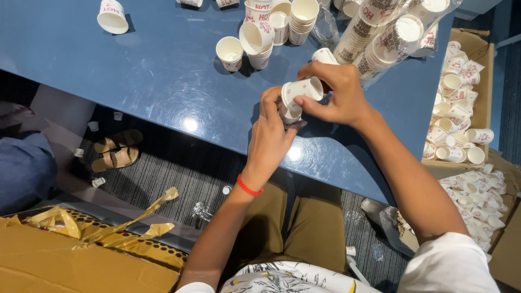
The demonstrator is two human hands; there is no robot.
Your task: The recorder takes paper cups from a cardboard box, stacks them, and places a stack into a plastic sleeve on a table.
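Both hands are on a little stack of white paper cups [297, 96] just above the near edge of the blue table [163, 70]. The left hand [269, 135] pinches its lower end, and the right hand [335, 92] curls its fingers round the top cup. More loose cups [251, 38] sit farther back, and a cardboard box [480, 70] of them is on the right.

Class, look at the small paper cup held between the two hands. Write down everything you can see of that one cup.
The paper cup is small and white with red printing, apparently thin paper with a rolled rim. It lies tipped on its side above the blue table, mouth facing right. The right hand grips its rim end, and the left hand steadies its base. More white cup shows beneath it, mostly hidden by fingers.
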